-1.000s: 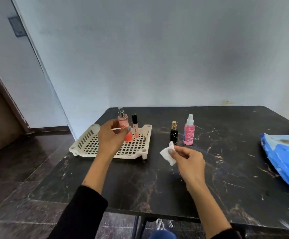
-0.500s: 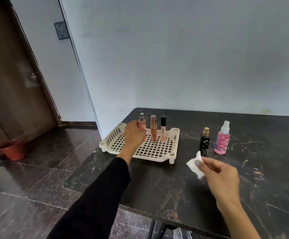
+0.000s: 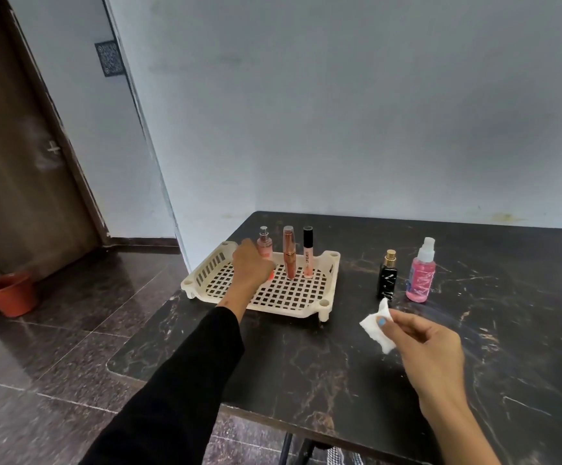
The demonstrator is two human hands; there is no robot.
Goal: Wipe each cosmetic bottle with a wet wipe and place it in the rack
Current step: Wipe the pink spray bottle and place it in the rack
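my left hand [image 3: 251, 268] over cream rack [image 3: 329, 263], at the pink bottle [image 3: 264, 245] | right hand [image 3: 430, 350] pinches wet wipe [image 3: 375, 325] | black bottle [image 3: 387, 276], pink spray [image 3: 421, 275] at 2 o'clock on table [image 3: 340, 370]

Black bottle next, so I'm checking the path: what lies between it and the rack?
In the head view, only bare table lies between the black bottle and the rack.

1. Cream lattice rack [image 3: 331, 263] at table's left end; three bottles upright in a row inside: pink spray bottle [image 3: 264, 245], rose-gold tube [image 3: 289, 255], black-capped lip gloss [image 3: 308, 253]
2. Black gold-capped bottle [image 3: 387, 276] and pink mist bottle [image 3: 421, 271] upright on table, right of rack
3. White wet wipe [image 3: 378, 327], crumpled, above the table
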